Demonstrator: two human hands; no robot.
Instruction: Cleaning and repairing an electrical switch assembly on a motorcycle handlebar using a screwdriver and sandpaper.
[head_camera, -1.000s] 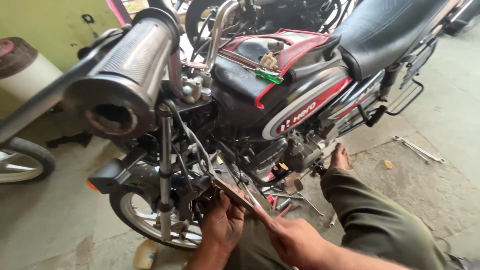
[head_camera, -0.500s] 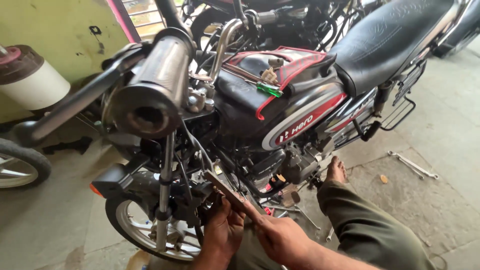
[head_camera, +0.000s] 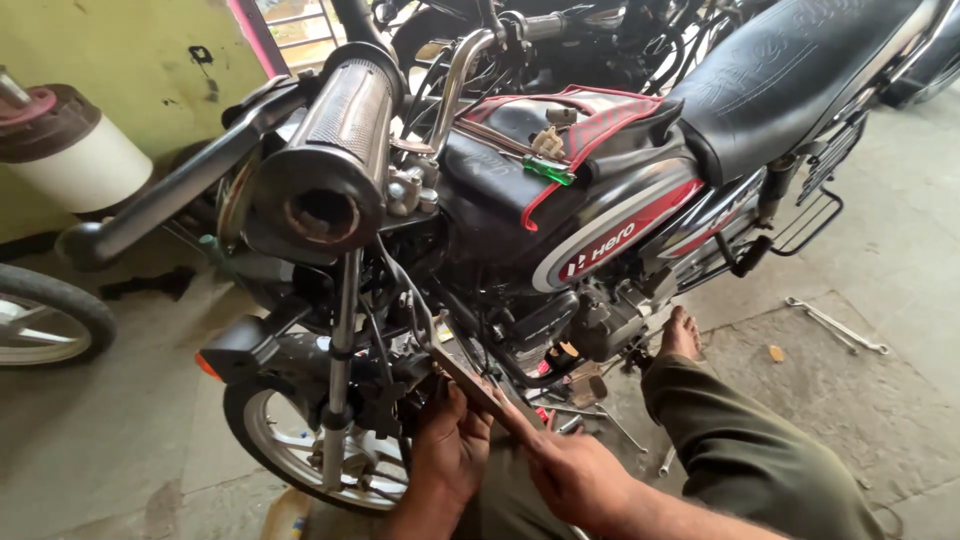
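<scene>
A long flat metal tool (head_camera: 470, 372) is held low beside the motorbike (head_camera: 560, 230), just behind the front wheel (head_camera: 290, 450). It is gripped by the left hand (head_camera: 450, 445) and by the right hand (head_camera: 580, 475).

Spanner (head_camera: 836, 325) on concrete floor (head_camera: 880, 400); white drum (head_camera: 75, 160) by green wall (head_camera: 130, 60)

The left hand (head_camera: 452, 455) hides the lower end of a flat metal bar (head_camera: 470, 375) beside the motorcycle's front wheel (head_camera: 290, 445), whose bottom runs off-frame; the right hand (head_camera: 580, 478) is cut at the forearm.
</scene>
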